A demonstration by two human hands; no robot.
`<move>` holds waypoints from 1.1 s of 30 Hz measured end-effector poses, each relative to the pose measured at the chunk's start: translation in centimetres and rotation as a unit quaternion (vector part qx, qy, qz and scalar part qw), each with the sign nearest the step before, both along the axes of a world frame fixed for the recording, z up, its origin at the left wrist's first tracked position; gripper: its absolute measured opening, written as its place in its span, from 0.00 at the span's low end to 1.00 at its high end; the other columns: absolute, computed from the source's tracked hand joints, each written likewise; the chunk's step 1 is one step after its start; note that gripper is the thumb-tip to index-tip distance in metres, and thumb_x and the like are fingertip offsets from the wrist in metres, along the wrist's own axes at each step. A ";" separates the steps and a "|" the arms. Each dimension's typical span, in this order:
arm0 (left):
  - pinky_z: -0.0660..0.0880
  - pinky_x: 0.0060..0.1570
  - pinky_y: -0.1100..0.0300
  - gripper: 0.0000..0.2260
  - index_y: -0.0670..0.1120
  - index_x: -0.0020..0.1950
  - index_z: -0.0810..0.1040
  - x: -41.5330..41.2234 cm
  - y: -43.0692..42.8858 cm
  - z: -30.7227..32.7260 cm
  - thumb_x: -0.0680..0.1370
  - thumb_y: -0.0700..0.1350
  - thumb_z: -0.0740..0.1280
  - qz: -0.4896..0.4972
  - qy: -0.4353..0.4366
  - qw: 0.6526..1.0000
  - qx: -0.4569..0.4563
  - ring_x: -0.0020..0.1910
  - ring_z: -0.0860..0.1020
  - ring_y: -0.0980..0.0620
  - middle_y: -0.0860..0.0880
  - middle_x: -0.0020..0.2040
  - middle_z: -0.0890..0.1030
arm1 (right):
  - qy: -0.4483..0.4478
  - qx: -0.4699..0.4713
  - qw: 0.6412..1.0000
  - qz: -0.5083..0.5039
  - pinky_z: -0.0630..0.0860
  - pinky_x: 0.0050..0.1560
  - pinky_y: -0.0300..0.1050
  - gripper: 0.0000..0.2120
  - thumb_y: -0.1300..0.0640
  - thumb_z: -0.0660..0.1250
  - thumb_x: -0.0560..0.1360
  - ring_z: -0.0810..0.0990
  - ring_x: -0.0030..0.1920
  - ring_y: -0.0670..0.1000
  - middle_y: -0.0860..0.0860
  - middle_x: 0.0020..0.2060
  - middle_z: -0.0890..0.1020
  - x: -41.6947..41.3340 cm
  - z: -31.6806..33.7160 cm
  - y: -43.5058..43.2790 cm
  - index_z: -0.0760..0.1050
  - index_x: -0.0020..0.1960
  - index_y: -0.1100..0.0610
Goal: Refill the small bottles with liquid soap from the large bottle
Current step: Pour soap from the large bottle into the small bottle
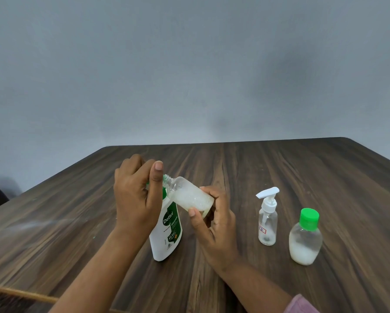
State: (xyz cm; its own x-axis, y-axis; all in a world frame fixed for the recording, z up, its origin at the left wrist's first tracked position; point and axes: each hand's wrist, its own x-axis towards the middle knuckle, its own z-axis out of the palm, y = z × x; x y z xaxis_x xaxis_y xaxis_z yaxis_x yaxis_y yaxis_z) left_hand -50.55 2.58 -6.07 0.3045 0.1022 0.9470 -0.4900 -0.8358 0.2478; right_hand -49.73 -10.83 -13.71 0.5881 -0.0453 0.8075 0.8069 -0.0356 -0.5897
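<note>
A small clear bottle (189, 196), uncapped and partly filled with white foamy soap, is held above the wooden table (279, 166) by the right hand (214, 227). Its base is clamped between the thumb (195, 216) on the near side and the curled fingers on the far side. The bottle is tilted, with its threaded neck pointed up and to the left, just beside the green top of the large Dettol bottle (166, 227). That bottle stands upright near the middle of the table. The left hand (135, 199) is raised in front of the Dettol bottle's top, its thumb held straight up and its fingers curled away from view; whether anything is gripped there cannot be told. Toward the right edge, a clear pump bottle (267, 224) and a green-capped bottle (305, 242) holding some white soap stand upright, near each other but apart.
</note>
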 end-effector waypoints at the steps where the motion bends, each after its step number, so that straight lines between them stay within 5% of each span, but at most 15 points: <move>1: 0.60 0.36 0.55 0.21 0.40 0.30 0.69 0.0 0.0 0.0 0.80 0.47 0.54 -0.002 0.001 1.000 0.000 0.32 0.62 0.53 0.58 0.32 0.61 | -0.001 -0.001 1.000 -0.002 0.76 0.28 0.48 0.17 0.38 0.60 0.76 0.77 0.36 0.47 0.41 0.44 0.76 0.0 0.0 0.0 0.65 0.59 0.46; 7: 0.62 0.35 0.53 0.23 0.40 0.29 0.68 0.2 0.1 1.2 0.80 0.51 0.53 -0.002 0.034 0.999 0.015 0.30 0.65 0.49 0.49 0.29 0.64 | -0.002 -0.002 1.000 -0.001 0.75 0.28 0.53 0.17 0.39 0.61 0.76 0.77 0.36 0.48 0.41 0.44 0.75 0.0 -0.1 0.1 0.65 0.59 0.46; 16: 0.59 0.34 0.55 0.17 0.49 0.31 0.62 0.3 -0.2 0.5 0.81 0.49 0.53 -0.011 0.014 1.000 0.006 0.30 0.63 0.53 0.57 0.31 0.61 | -0.002 0.005 1.000 0.003 0.75 0.28 0.44 0.17 0.38 0.60 0.76 0.77 0.36 0.44 0.37 0.43 0.76 -0.1 0.0 -0.1 0.66 0.59 0.48; 21: 0.60 0.34 0.54 0.18 0.48 0.30 0.63 0.2 0.0 0.9 0.81 0.49 0.53 -0.014 0.014 1.000 0.003 0.30 0.63 0.54 0.56 0.30 0.61 | -0.003 -0.002 1.000 -0.001 0.75 0.28 0.51 0.17 0.39 0.61 0.76 0.77 0.35 0.48 0.41 0.43 0.76 0.0 -0.1 0.1 0.66 0.59 0.48; 28: 0.59 0.33 0.58 0.21 0.43 0.28 0.64 0.4 -0.1 1.2 0.81 0.50 0.53 -0.025 0.027 0.999 -0.015 0.30 0.64 0.52 0.53 0.29 0.62 | 0.006 -0.012 1.000 0.004 0.77 0.29 0.42 0.18 0.39 0.61 0.76 0.79 0.39 0.44 0.35 0.46 0.75 0.0 -0.1 0.1 0.65 0.59 0.47; 33: 0.58 0.34 0.59 0.17 0.48 0.31 0.62 0.3 -0.2 0.5 0.81 0.47 0.54 -0.016 0.006 1.000 0.006 0.31 0.63 0.55 0.58 0.31 0.60 | 0.004 0.001 1.000 0.013 0.75 0.28 0.40 0.16 0.42 0.62 0.76 0.77 0.36 0.44 0.41 0.44 0.76 0.1 -0.1 -0.1 0.66 0.59 0.49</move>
State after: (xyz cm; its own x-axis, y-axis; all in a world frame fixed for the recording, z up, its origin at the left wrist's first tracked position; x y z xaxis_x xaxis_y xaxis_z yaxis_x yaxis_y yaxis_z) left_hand -50.29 2.36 -5.57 0.3184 0.0818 0.9444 -0.5138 -0.8223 0.2445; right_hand -49.67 -10.91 -13.76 0.5949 -0.0307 0.8032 0.8033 -0.0132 -0.5954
